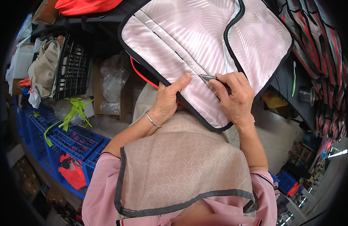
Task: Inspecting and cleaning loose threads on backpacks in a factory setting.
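A pale pink fabric bag piece [170, 49] with white wavy lines and black bound edges lies across the dark table edge and over my lap. My left hand [167, 98] pinches its near left edge, thumb on top and the other fingers hidden underneath. In my right hand [236, 94], small thread snips [208, 77] are gripped between thumb and fingers. Their pointed metal tip rests at the long seam running diagonally down the piece, just right of my left thumb. Red trim [144, 74] shows beneath the left edge.
At left, a black plastic basket [72, 67] holds cloth, beside a cardboard box with clear plastic bags [112, 86]. Blue crates [74, 141] with lime-green straps stand below. On the right are a metal cup [306, 95] and hanging grey-and-red striped pieces [319, 49].
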The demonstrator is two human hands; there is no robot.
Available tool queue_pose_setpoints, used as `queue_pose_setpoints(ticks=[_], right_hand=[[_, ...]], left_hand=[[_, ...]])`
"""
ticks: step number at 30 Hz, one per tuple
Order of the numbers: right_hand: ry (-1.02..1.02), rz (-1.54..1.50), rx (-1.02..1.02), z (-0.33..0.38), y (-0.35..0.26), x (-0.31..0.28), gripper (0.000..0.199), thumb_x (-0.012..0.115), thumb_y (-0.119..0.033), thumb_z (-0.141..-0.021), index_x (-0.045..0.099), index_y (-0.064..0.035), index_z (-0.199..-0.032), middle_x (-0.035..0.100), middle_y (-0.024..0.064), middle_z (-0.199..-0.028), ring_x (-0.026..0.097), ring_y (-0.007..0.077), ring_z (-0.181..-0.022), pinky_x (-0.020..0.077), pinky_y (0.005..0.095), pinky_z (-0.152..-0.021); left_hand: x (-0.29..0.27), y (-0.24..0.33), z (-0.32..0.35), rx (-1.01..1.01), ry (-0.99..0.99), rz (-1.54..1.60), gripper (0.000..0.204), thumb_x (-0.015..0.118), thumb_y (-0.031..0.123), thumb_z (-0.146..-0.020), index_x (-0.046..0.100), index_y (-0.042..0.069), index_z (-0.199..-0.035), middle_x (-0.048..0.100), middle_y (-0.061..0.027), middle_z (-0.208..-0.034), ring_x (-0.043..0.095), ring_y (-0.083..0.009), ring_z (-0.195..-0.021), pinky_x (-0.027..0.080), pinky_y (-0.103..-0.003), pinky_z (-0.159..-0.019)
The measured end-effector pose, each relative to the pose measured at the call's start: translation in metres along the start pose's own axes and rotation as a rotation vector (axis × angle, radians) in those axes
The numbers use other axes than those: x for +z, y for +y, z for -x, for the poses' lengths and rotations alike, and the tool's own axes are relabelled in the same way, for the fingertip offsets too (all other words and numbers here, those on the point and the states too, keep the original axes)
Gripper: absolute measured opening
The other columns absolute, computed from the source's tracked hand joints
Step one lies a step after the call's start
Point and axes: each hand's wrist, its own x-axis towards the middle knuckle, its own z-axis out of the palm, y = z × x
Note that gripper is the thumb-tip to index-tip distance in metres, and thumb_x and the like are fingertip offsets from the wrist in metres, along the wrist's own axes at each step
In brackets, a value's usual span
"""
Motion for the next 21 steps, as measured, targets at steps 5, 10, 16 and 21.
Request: queue_pose_setpoints(ticks=[5,10,16,21], right_hand=[[-0.031,-0.01,0.012,-0.001,-0.003,0.002,0.02,0.082,-0.011,-0.073,0.069,-0.003,-0.086,0.062,0.0068,-0.074,0.059,0.0217,-0.067,0.0466,0.0322,-0.059],[0.043,-0.087,0.108,-0.003,0.007,0.008,0.015,0.078,-0.007,-0.077,0.068,-0.0015,-0.088,0.063,0.0101,-0.077,0.061,0.0207,-0.069,0.0489,0.0296,-0.064],[0.066,-0.398,0.434,0.001,0.021,0.047,0.019,0.071,-0.012,-0.091,0.064,0.0012,-0.103,0.067,0.0057,-0.088,0.061,0.0087,-0.077,0.0495,0.0233,-0.07],[0.186,-0.42,0.371,0.003,0.018,0.046,0.021,0.077,-0.015,-0.084,0.066,-0.0006,-0.095,0.065,0.0104,-0.083,0.064,0.0179,-0.07,0.0507,0.0285,-0.064]], left_hand=[[0.0,-0.001,0.0,0.034,0.018,0.011,0.054,0.077,0.02,-0.085,0.052,-0.002,-0.128,0.06,-0.0096,-0.118,0.057,-0.0181,-0.11,0.046,-0.032,-0.097],[-0.005,0.013,-0.011,0.11,0.1,-0.088,0.049,0.078,0.022,-0.084,0.057,-0.002,-0.121,0.064,-0.01,-0.111,0.06,-0.0192,-0.105,0.047,-0.033,-0.096],[-0.007,-0.015,0.008,0.025,0.036,-0.142,0.061,0.077,0.021,-0.086,0.048,-0.003,-0.133,0.057,-0.0103,-0.124,0.054,-0.0199,-0.117,0.044,-0.035,-0.102],[0.0,-0.011,0.008,-0.178,-0.068,-0.128,0.06,0.074,0.018,-0.088,0.044,-0.002,-0.136,0.055,-0.0101,-0.128,0.053,-0.0195,-0.118,0.043,-0.035,-0.103]])
